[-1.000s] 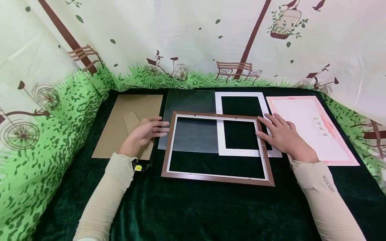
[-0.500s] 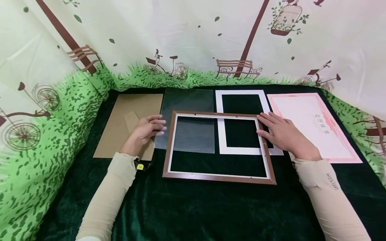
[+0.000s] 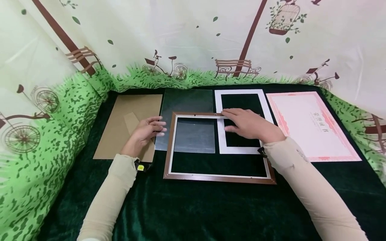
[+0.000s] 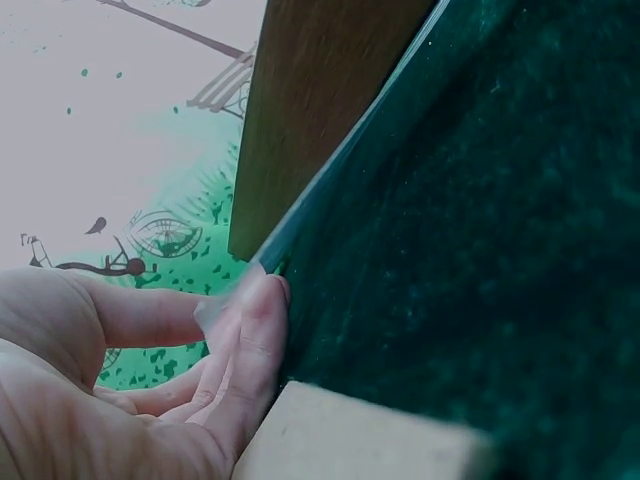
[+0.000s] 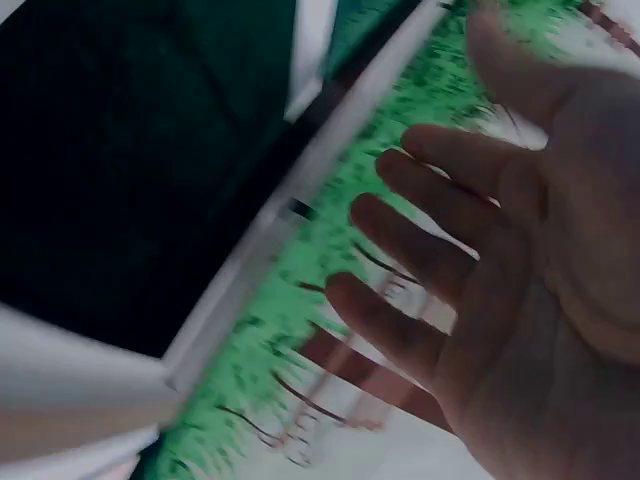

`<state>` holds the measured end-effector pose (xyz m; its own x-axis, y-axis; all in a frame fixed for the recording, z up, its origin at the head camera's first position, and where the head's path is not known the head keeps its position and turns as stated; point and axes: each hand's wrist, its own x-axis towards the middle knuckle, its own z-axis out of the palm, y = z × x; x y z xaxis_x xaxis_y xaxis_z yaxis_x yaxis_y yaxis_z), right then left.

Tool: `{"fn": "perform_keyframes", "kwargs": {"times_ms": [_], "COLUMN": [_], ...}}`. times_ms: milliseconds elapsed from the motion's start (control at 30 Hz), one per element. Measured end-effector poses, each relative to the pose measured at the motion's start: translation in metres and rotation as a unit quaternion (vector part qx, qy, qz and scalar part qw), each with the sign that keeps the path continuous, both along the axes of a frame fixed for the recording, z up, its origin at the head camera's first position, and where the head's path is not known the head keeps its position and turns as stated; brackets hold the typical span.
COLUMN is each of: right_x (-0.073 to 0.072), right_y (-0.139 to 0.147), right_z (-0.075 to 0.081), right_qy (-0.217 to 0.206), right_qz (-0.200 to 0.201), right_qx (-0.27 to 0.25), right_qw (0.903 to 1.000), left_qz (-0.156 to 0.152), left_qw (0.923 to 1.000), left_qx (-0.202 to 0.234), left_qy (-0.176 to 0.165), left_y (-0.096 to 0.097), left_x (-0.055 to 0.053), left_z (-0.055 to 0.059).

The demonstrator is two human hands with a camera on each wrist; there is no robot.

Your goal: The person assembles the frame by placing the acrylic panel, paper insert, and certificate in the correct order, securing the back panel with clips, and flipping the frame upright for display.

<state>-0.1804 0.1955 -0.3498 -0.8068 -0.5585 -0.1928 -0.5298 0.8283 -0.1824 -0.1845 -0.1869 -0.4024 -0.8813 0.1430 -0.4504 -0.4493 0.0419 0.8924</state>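
In the head view a clear plastic sheet [image 3: 190, 100] lies partly under a brown picture frame [image 3: 217, 178]. My left hand [image 3: 144, 134] is at the sheet's left edge. The left wrist view shows the thumb and fingers [image 4: 255, 330] pinching the sheet's edge. My right hand [image 3: 248, 124] reaches over the frame's upper right part, palm down, with its fingertips right by the top bar. In the right wrist view its fingers [image 5: 400, 320] are spread and hold nothing. A white mat border [image 3: 239, 150] lies beneath the frame and right hand, partly hidden.
A brown backing board [image 3: 114, 134] with a stand flap lies at the left, overlapped by my left forearm. A pink-edged certificate [image 3: 301, 117] lies at the right. The dark green cloth [image 3: 211, 211] covers the table, and a printed curtain [image 3: 187, 36] closes off the back.
My right hand has left the frame's right bar and moved left to its top bar. Earlier, the clear sheet shifted slightly left with my left hand; the frame has barely moved.
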Motion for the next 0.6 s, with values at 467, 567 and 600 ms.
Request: {"fn": "perform_keyframes", "kwargs": {"times_ms": [467, 567, 600], "right_x": [-0.043, -0.044, -0.044], "right_y": [-0.014, -0.012, -0.011], "right_z": [-0.023, -0.024, -0.023], "right_qy": [0.076, 0.074, 0.074], "right_qz": [0.005, 0.001, 0.000], "right_qx": [-0.026, -0.036, -0.039], "right_qw": [0.9968, 0.9966, 0.9965], "left_qz": [0.009, 0.012, 0.015], "left_qw": [0.9999, 0.9999, 0.9998], "left_qx": [0.001, 0.004, 0.004], "left_qy": [0.006, 0.011, 0.013], "left_y": [-0.003, -0.004, -0.005], "left_x": [0.002, 0.003, 0.003], "left_z": [0.004, 0.009, 0.011]}}
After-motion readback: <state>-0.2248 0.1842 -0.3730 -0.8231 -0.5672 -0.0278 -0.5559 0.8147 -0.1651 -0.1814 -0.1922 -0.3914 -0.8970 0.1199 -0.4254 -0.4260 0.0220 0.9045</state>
